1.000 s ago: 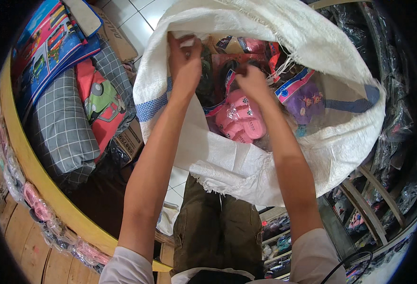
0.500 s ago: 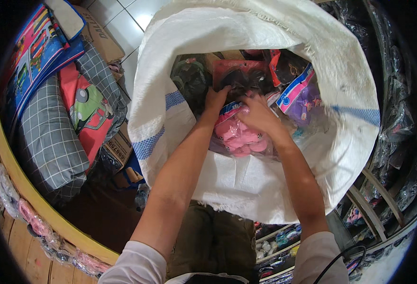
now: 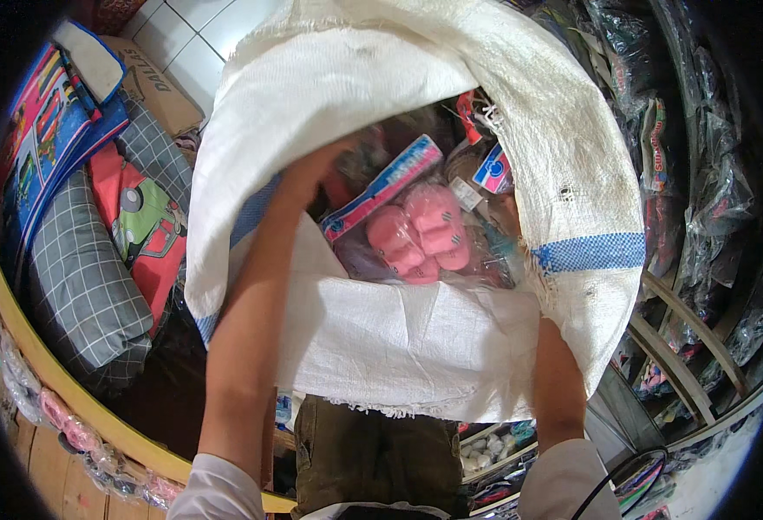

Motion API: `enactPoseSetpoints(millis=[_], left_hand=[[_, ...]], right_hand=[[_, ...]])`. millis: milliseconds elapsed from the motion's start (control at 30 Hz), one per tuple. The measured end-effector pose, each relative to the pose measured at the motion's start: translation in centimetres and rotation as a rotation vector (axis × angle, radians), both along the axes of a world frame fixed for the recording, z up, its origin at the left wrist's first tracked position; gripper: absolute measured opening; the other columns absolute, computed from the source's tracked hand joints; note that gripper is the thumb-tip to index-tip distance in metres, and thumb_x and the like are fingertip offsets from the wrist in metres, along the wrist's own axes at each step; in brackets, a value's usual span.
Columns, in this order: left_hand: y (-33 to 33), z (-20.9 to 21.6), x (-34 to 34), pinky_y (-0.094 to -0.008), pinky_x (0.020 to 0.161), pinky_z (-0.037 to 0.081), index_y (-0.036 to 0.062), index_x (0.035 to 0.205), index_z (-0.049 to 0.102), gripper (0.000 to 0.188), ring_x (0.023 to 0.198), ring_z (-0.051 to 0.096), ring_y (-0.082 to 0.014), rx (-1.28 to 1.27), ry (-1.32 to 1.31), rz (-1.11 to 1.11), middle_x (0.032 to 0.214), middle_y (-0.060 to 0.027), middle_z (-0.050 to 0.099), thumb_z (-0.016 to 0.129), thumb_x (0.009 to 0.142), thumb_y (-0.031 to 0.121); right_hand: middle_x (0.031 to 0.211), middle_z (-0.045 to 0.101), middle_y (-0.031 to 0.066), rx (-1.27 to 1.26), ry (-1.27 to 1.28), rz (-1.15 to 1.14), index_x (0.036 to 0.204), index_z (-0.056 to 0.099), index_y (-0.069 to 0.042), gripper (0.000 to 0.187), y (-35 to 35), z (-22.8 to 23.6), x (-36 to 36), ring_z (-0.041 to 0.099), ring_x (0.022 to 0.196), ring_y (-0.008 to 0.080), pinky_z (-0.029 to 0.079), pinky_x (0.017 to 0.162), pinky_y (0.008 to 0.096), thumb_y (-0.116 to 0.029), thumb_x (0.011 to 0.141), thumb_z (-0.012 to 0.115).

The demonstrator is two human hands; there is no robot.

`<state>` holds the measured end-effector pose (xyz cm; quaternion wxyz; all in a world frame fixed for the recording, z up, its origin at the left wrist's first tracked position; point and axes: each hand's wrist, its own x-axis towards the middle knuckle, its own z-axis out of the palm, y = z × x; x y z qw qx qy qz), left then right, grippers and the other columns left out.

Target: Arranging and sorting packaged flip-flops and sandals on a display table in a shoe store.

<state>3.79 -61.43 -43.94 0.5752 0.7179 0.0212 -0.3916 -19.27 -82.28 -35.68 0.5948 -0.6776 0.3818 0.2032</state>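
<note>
A big white woven sack (image 3: 381,338) with a blue stripe stands open in front of me. Inside lies a clear plastic pack of pink slippers (image 3: 420,234) with a pink and blue header card (image 3: 381,186). Other packed goods lie around it. My left hand (image 3: 312,166) reaches in under the sack's left rim, next to the header card; it is blurred, and its grip does not show. My right forearm (image 3: 557,381) runs up behind the sack's near wall, which hides the hand.
At left are grey checked cushions (image 3: 78,277), a red cartoon-print cushion (image 3: 143,230), blue printed mats (image 3: 43,139) and a cardboard box (image 3: 152,82) on white tiles. A yellow shelf edge (image 3: 43,368) curves below them. Plastic-wrapped goods (image 3: 711,208) and a wooden rack (image 3: 685,347) fill the right.
The sack's rim has risen and closed over both hands. The slipper pack has tilted up and shifted toward the sack's middle. My right hand has dropped out of sight behind the near wall.
</note>
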Motion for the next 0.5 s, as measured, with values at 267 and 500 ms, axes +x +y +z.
enactPoseSetpoints(millis=[267,500], left_hand=[[12.4,-0.1,4.5,-0.0334,0.101,0.036,0.0061,0.132,0.040,0.051,0.117,0.046,-0.0220,-0.785,0.427,0.623,0.130,-0.0046,0.047,0.062,0.086,0.014],[8.6,2.7,3.2,-0.0317,0.093,0.043,0.0038,0.122,0.049,0.041,0.107,0.052,-0.0201,-0.428,0.495,0.470,0.117,-0.0078,0.055,0.063,0.084,0.009]], right_hand=[[0.107,0.058,0.0187,0.214,0.150,0.071,0.113,0.050,0.004,0.051,0.3,-3.2,-0.3,0.058,0.102,0.0245,0.046,0.088,0.0329,-0.026,0.077,0.070],[0.120,0.050,0.0265,-0.621,-0.112,0.336,0.130,0.034,0.004,0.096,5.1,-4.9,1.0,0.049,0.113,0.0373,0.039,0.097,0.0367,-0.029,0.054,0.082]])
